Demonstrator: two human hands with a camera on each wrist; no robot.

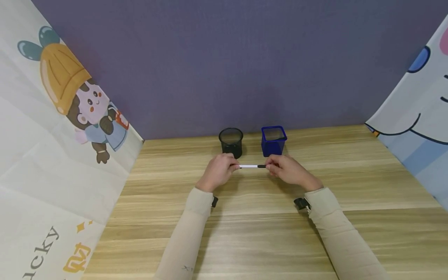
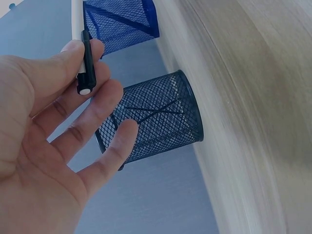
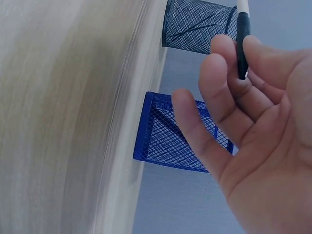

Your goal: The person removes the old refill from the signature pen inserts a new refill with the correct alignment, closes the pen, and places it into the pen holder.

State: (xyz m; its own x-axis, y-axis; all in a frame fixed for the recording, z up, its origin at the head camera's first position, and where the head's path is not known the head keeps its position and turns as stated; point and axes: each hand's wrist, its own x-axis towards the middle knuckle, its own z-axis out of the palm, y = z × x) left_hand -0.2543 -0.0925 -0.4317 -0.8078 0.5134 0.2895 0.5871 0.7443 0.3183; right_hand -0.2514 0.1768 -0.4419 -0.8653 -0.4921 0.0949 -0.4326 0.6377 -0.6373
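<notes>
beige sleeves point(image 1: 190, 237) lay nearest; left hand point(image 1: 219, 170) and right hand point(image 1: 288, 170) pinched a pen point(image 1: 249, 166) at opposite ends, before the black cup point(image 1: 231, 147) and blue cup point(image 1: 273, 147). it seemed light, stiff, slightly slippery, best gripped around mid-length.

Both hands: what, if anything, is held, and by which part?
A pen; the left hand pinches its clip end, the right hand its tapered black end.
</notes>
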